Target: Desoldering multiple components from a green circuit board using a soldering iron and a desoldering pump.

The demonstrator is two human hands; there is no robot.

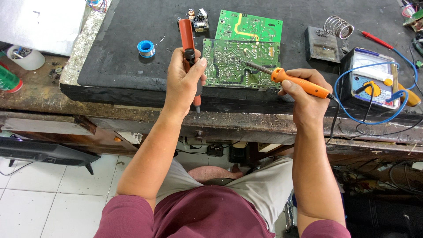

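Both hands are closed tight around tools. The right hand point(304, 94) grips an orange soldering iron point(302, 82) by its handle. The left hand point(185, 83) grips a red solder sucker point(187, 39), a long pen-shaped pump.

The iron's metal tip touches a green circuit board point(240, 63), near the board's lower right part. From the right hand, the board lies at about ten o'clock. The iron's long line runs that same way, from handle at four o'clock up to tip at ten o'clock. The red sucker stands almost straight, from twelve o'clock down to six o'clock, along the board's left edge. The left hand is just beside that edge. The right hand is a bit farther off, past the board's lower right corner, so the left hand is nearer to the board.

A second green board point(249, 26) lies at twelve o'clock from the first one, touching or just overlapping it. Both lie on a dark mat point(132, 53) on the workbench point(53, 97).

A small blue spool of solder wire point(146, 48) sits at nine o'clock from the sucker. A metal coil stand point(338, 27) sits at one o'clock from the right hand. A meter point(374, 81) with blue wires sits at three o'clock from it.

A white cup point(27, 57) sits far off at nine o'clock. It holds small dark bits, too small to tell what they are.
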